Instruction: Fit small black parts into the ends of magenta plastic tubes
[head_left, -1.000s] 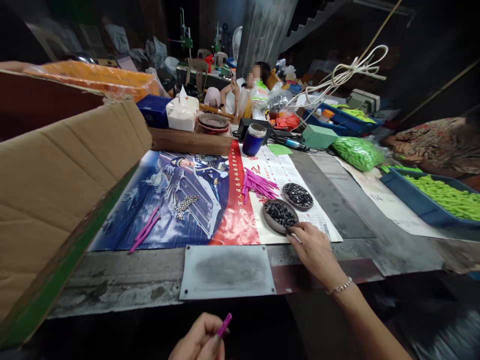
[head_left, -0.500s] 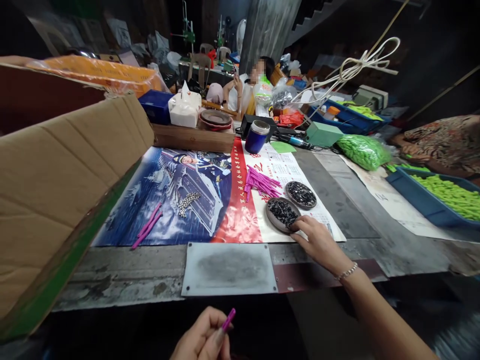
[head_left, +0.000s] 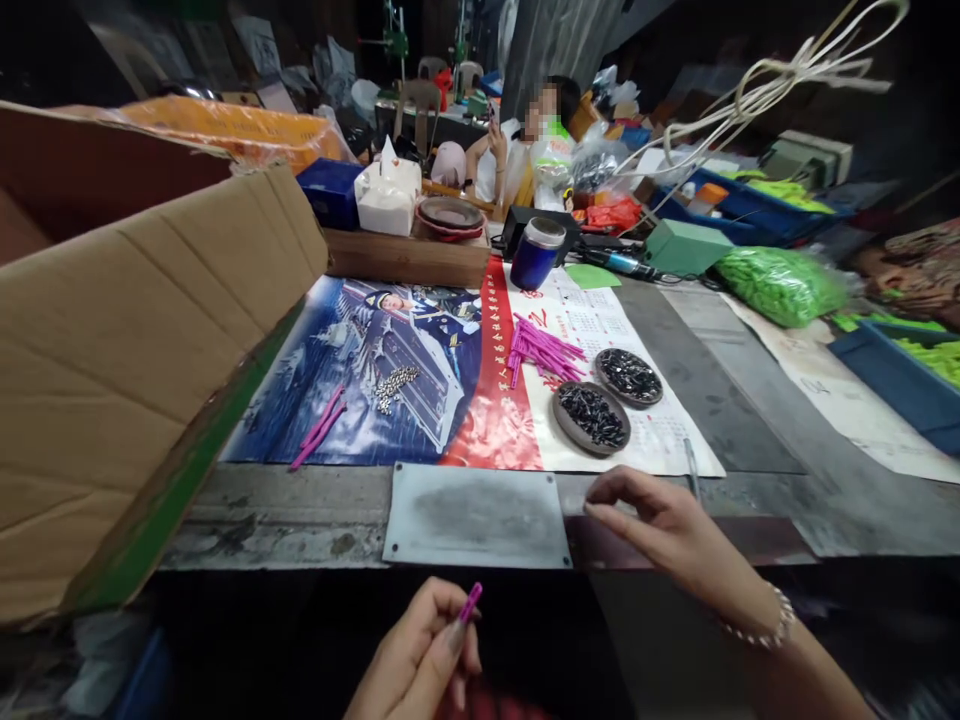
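Observation:
My left hand (head_left: 431, 650), low in front of the table edge, pinches a magenta plastic stick (head_left: 471, 603) whose tip points up. Just right of the grey plate (head_left: 478, 515), my right hand (head_left: 660, 530) has its thumb and index finger together; anything between them is too small to make out. Beyond it stand two round dishes of small black pieces, the nearer dish (head_left: 559, 415) and the farther dish (head_left: 658, 392). Behind them lies a pile of magenta sticks (head_left: 546, 350). Small silvery beads (head_left: 394, 388) are spread on the poster (head_left: 270, 430), near a few more magenta sticks (head_left: 319, 430).
A cardboard box (head_left: 150, 330) fills the left side. At the back stand a wooden box (head_left: 405, 258), a blue jar (head_left: 537, 255) and a green box (head_left: 686, 247). A pen-like tool (head_left: 691, 468) lies right of the dishes. Another person sits beyond the table.
My right hand has left the nearer dish of black pieces and come back toward me, its fingertips now beside the grey plate. My left hand still holds the magenta stick. The view has shifted slightly.

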